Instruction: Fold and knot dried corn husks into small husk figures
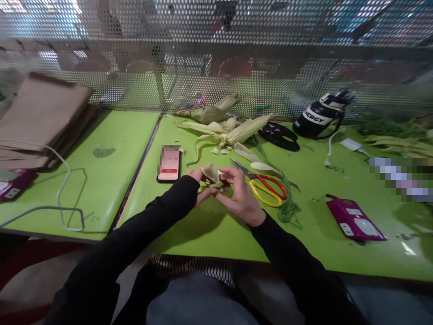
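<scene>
Both hands meet over the green table, holding a pale, folded piece of corn husk [211, 173] between them. My left hand [202, 188] grips it from the left, partly covered by a black sleeve. My right hand [238, 194] pinches it from the right with bent fingers. Just right of that hand lie scissors [267, 187] with red and yellow handles, blades pointing up and left. A bundle of green string [287, 198] lies beside them. Beyond the hands is a heap of dried corn husks [226, 128], with loose husk strips [248, 153] nearer the scissors.
A phone [168, 167] lies left of the hands. Farther right are a black bottle [320, 115], a black slotted object [279, 135] and a purple power socket [355, 221]. Brown paper bags [40, 117] and a grey cable [64, 208] occupy the left table. Perforated metal mesh [203, 85] rises behind.
</scene>
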Available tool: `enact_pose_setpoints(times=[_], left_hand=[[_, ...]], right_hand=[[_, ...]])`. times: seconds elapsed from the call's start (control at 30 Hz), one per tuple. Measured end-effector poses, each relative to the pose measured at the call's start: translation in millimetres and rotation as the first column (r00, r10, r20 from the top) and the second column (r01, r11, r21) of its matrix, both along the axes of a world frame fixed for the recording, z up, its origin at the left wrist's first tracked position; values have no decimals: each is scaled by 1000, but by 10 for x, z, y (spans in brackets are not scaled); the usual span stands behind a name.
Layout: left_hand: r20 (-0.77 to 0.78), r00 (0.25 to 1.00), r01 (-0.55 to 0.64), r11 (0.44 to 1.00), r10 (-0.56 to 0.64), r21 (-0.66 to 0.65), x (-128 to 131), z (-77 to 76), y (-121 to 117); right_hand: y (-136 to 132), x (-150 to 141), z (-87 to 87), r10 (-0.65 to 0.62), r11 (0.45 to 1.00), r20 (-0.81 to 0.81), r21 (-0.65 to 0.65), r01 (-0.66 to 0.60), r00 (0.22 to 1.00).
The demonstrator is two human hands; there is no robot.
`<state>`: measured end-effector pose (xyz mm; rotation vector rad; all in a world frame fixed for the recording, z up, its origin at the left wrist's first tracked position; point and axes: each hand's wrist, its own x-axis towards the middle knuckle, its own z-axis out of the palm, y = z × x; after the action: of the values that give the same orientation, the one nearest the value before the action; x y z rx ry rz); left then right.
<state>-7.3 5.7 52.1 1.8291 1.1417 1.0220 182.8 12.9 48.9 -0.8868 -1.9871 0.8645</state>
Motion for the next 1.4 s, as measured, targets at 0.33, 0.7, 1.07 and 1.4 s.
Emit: enact_pose_setpoints(times=[0.33, 0.7, 1.07, 1.4], left_hand=[[187, 969, 221, 908, -162, -357, 80, -135, -25], [102, 975, 219, 931, -197, -293, 316, -149, -209], [342, 939, 134, 883, 31, -449, 302, -122, -154], [329, 942, 30, 962, 63, -271, 260, -66, -168]], right_hand=[[45, 4, 112, 47, 897, -185, -424, -123, 982], [49, -13, 70, -180, 962, -163, -236, 139, 970], [76, 45, 92, -128, 986, 223, 138, 99, 966], [48, 132, 140, -422, 816, 95, 473, 332, 901]])
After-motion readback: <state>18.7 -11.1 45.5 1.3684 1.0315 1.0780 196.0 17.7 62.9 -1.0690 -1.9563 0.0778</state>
